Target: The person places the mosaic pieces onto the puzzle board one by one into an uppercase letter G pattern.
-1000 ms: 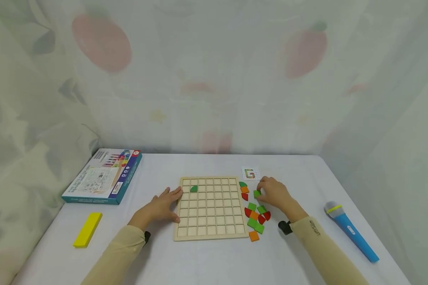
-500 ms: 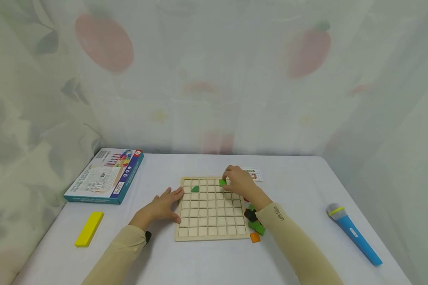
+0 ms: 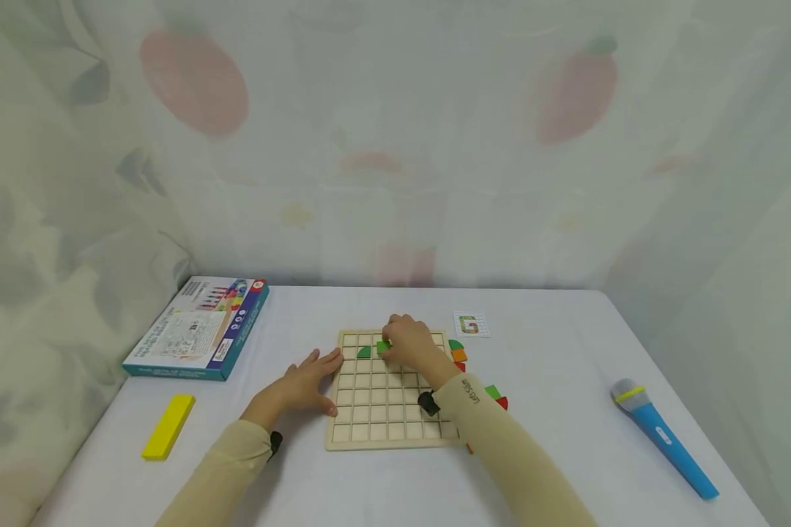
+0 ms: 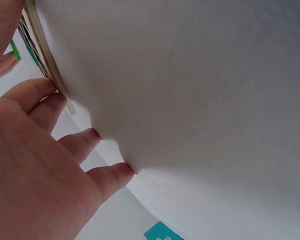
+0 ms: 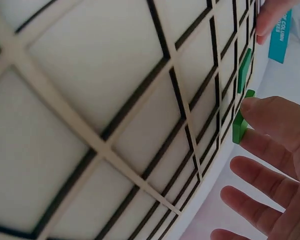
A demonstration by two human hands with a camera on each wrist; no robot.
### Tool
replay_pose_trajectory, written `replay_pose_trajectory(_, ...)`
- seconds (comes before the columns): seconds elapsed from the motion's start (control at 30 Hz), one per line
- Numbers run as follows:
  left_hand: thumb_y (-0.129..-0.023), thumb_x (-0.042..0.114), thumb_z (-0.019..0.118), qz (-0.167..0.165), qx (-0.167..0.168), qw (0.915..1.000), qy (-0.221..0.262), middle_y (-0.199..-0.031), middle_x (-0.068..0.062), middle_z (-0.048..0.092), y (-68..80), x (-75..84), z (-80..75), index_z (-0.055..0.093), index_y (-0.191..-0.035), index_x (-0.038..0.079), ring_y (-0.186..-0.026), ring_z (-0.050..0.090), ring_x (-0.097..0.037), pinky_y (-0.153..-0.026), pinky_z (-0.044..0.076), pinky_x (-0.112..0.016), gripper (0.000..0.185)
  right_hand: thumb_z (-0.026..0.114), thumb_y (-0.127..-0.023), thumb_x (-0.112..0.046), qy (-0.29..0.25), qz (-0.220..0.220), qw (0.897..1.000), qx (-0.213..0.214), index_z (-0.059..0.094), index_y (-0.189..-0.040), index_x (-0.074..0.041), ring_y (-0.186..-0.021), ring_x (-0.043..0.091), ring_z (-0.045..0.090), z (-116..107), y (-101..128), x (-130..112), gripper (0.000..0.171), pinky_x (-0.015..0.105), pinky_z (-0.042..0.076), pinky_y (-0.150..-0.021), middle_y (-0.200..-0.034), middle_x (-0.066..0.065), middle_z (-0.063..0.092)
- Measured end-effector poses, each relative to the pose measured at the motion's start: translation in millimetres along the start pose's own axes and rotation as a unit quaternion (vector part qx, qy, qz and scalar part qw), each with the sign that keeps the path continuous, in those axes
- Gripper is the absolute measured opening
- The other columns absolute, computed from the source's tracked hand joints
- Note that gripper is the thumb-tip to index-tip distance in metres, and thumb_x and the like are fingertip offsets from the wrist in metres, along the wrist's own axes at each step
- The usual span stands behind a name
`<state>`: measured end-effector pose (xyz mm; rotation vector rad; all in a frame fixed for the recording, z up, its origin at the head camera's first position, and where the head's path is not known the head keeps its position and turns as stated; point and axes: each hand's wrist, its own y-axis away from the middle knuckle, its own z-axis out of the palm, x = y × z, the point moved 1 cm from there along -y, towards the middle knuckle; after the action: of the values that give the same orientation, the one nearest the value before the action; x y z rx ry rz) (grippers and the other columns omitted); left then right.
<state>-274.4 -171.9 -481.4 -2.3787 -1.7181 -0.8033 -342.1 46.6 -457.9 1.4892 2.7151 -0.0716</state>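
Note:
A wooden grid board (image 3: 369, 443) lies on the white table. A dark green quarter-round tile (image 3: 364, 353) sits in one of its upper-left cells. My right hand (image 3: 414, 345) pinches a light green square tile (image 5: 242, 120) between thumb and index finger, over the board's upper part just right of the quarter-round tile. The other fingers of that hand are spread in the right wrist view. My left hand (image 3: 301, 386) rests beside the board, its thumb and fingertips against the left edge, fingers spread and straight, as the left wrist view (image 4: 40, 150) also shows.
Several loose tiles, one orange (image 3: 459, 355), lie right of the board, partly hidden by my right sleeve. A small pattern card (image 3: 471, 325) lies behind them. A blue toy microphone (image 3: 666, 439) is far right; a yellow block (image 3: 168, 427) and a flat box (image 3: 194, 329) are left.
My right hand has picked up the light green square tile from the pile and carried it left across the board, beside the quarter-round tile. The left hand stays at the board's edge.

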Motion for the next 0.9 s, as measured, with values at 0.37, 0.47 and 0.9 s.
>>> replay_pose_trajectory(0.37, -0.060, 0.037, 0.083, 0.004, -0.002, 1.0000, -0.003, -0.153, -0.001, 0.018, -1.6, -0.8, 0.5, 0.028, -0.146, 0.014, -0.139, 0.006, -0.039, -0.100, 0.009, -0.070, 0.104, 0.067, -0.082, -0.030, 0.000, 0.012, 1.000, -0.025, 0.064, -0.087, -0.017, -0.074, 0.015, 0.044, 0.0, -5.0, -8.9, 0.014, 0.031, 0.040, -0.061, -0.084, -0.004, 0.048)
replay_pose_trajectory(0.47, -0.060, 0.036, 0.083, 0.005, -0.001, 1.0000, 0.001, -0.153, -0.002, 0.019, -1.0, -0.5, 0.0, 0.029, -0.145, 0.013, -0.139, 0.006, -0.040, -0.099, 0.009, -0.071, 0.104, 0.067, -0.082, -0.032, 0.001, 0.010, 1.000, -0.027, 0.065, -0.087, -0.017, -0.074, 0.015, 0.044, 0.1, -4.7, -9.5, 0.016, 0.031, 0.040, -0.061, -0.084, -0.004, 0.048)
replay_pose_trajectory(0.9, -0.060, 0.035, 0.083, 0.009, 0.001, 0.9999, 0.007, -0.153, -0.003, 0.020, 0.1, -0.2, -0.1, 0.030, -0.145, 0.012, -0.138, 0.006, -0.040, -0.099, 0.008, -0.071, 0.103, 0.067, -0.082, -0.037, -0.010, 0.018, 0.999, -0.034, 0.066, -0.089, -0.019, -0.077, 0.014, 0.046, 2.6, -5.0, -9.3, 0.019, 0.031, 0.042, -0.063, -0.086, -0.005, 0.050)
